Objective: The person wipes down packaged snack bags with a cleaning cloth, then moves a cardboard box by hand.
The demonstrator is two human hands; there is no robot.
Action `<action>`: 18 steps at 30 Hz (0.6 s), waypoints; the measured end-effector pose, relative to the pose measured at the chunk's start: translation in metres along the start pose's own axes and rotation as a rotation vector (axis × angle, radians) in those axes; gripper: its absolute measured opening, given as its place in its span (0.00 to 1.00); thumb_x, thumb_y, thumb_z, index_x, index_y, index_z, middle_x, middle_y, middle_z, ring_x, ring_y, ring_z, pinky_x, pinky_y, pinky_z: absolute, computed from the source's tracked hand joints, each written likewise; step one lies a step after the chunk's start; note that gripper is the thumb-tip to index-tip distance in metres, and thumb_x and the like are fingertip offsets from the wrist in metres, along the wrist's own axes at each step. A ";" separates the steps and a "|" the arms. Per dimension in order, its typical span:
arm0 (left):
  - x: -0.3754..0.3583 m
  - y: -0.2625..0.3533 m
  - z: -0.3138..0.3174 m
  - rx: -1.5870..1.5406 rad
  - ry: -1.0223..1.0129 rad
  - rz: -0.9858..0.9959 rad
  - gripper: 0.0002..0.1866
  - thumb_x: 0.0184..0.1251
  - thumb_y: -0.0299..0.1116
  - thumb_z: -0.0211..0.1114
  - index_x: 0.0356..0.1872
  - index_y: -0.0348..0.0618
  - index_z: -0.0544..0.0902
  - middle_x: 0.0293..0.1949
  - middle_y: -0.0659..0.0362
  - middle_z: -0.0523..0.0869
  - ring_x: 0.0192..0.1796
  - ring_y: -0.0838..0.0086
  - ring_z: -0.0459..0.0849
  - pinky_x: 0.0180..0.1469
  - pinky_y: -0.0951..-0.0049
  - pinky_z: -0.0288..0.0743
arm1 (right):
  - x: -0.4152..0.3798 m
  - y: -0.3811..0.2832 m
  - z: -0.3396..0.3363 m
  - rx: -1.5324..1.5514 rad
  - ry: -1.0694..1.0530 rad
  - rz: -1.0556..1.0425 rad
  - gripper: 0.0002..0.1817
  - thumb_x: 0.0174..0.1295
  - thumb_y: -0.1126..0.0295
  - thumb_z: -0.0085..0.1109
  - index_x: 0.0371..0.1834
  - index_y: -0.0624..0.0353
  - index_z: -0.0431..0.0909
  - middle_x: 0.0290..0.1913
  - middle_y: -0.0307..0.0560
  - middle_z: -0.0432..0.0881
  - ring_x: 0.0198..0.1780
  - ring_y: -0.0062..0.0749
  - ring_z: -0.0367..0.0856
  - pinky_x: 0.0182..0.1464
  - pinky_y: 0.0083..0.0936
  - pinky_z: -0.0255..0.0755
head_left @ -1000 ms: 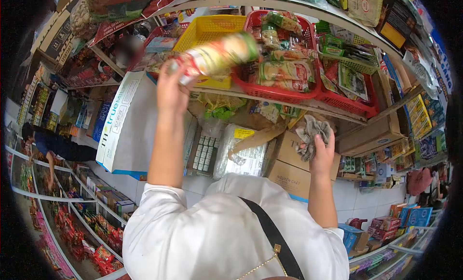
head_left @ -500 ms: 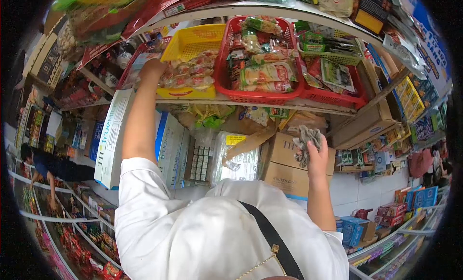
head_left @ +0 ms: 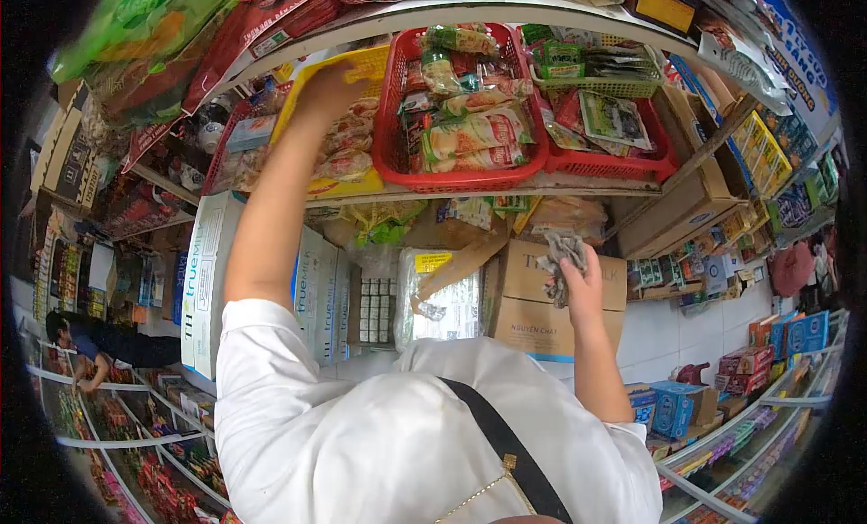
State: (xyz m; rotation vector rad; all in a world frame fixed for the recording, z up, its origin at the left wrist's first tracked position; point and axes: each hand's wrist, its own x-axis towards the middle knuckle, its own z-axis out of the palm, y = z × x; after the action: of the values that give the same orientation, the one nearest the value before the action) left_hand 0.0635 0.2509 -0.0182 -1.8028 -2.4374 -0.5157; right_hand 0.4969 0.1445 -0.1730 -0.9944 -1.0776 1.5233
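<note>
My left hand [head_left: 327, 92] reaches over the yellow basket [head_left: 372, 64] on the shelf, blurred by motion, so its fingers are hard to make out. Under and beside it lie small clear packs [head_left: 348, 145] of reddish food. To its right stands a red basket [head_left: 390, 118] filled with plastic packets [head_left: 479, 136]. My right hand [head_left: 582, 285] is closed on a crumpled grey cloth [head_left: 558, 264], held in front of a brown carton [head_left: 533, 315].
White milk cartons [head_left: 209, 285] stand below the shelf at the left. Another red basket [head_left: 664, 163] and a green one [head_left: 623, 88] hold packets at the right. A shelf board [head_left: 506, 20] runs above. A person [head_left: 108, 339] bends over racks at the far left.
My left hand has moved right and up, from the yellow basket's left side to over its inside. The shelf and baskets have shifted slightly left in view. My right hand still holds the cloth.
</note>
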 end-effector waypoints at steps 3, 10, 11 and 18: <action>0.011 0.064 0.025 0.132 -0.065 0.226 0.21 0.55 0.44 0.56 0.47 0.44 0.77 0.45 0.47 0.80 0.49 0.58 0.78 0.50 0.57 0.71 | -0.001 -0.005 0.004 0.056 -0.029 0.027 0.16 0.59 0.75 0.50 0.52 0.63 0.65 0.41 0.45 0.76 0.36 0.26 0.76 0.33 0.22 0.73; 0.064 0.099 0.110 0.461 -0.107 0.401 0.12 0.59 0.32 0.51 0.39 0.45 0.81 0.42 0.49 0.82 0.46 0.59 0.81 0.44 0.57 0.75 | -0.022 0.008 -0.039 0.136 0.134 0.024 0.18 0.60 0.77 0.49 0.54 0.63 0.64 0.44 0.45 0.76 0.39 0.26 0.78 0.34 0.21 0.75; 0.069 0.097 0.119 0.481 -0.115 0.422 0.12 0.59 0.31 0.50 0.37 0.46 0.82 0.44 0.50 0.82 0.47 0.60 0.81 0.42 0.58 0.76 | -0.028 0.012 -0.049 0.154 0.190 0.033 0.18 0.60 0.77 0.49 0.54 0.63 0.64 0.44 0.45 0.76 0.39 0.26 0.78 0.34 0.21 0.75; 0.088 0.094 0.134 0.568 -0.106 0.416 0.13 0.61 0.35 0.52 0.39 0.41 0.81 0.41 0.50 0.82 0.43 0.59 0.82 0.40 0.58 0.77 | -0.064 0.028 -0.097 0.214 0.463 0.072 0.18 0.60 0.76 0.45 0.55 0.63 0.63 0.44 0.49 0.76 0.34 0.29 0.78 0.32 0.23 0.75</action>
State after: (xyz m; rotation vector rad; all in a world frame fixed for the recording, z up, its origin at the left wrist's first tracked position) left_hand 0.1442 0.3965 -0.1015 -1.9982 -1.8908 0.2818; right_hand 0.5942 0.0933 -0.2208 -1.1686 -0.5472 1.3406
